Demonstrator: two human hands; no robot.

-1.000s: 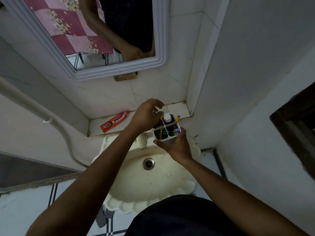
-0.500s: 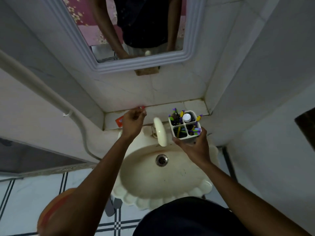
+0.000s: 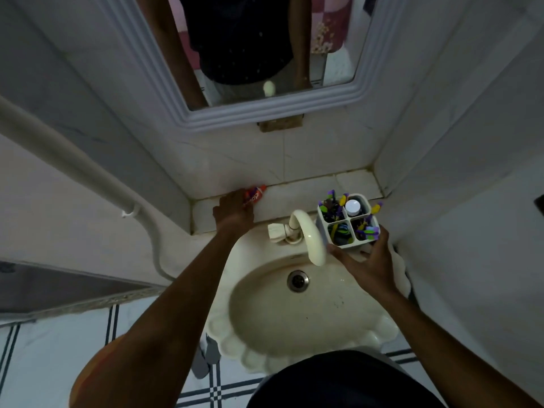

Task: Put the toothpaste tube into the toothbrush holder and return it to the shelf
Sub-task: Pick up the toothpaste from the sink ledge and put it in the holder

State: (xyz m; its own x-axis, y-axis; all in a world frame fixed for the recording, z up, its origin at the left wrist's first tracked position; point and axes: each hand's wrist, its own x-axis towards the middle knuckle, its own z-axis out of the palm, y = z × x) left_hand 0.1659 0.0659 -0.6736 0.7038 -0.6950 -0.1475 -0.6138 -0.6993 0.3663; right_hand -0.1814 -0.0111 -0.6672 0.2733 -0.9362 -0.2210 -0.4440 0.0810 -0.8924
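Observation:
A red toothpaste tube (image 3: 256, 193) lies on the tiled shelf (image 3: 297, 195) behind the sink, at its left part. My left hand (image 3: 234, 212) rests over the tube's near end with fingers closing around it; most of the tube is hidden under the hand. My right hand (image 3: 366, 259) holds a white four-compartment toothbrush holder (image 3: 348, 220) above the right rim of the sink, beside the tap. Several purple, yellow and green toothbrushes and a white-capped bottle (image 3: 352, 207) stand in the holder.
A cream tap (image 3: 306, 234) curves over the scalloped cream sink (image 3: 306, 346) between my hands. A framed mirror (image 3: 265, 113) hangs above the shelf. Walls close in on both sides, and a white pipe (image 3: 73, 163) runs down the left wall.
My left hand left the holder, went left to the toothpaste tube and now covers it. My right hand has kept the holder at the sink's right. My view has tilted up.

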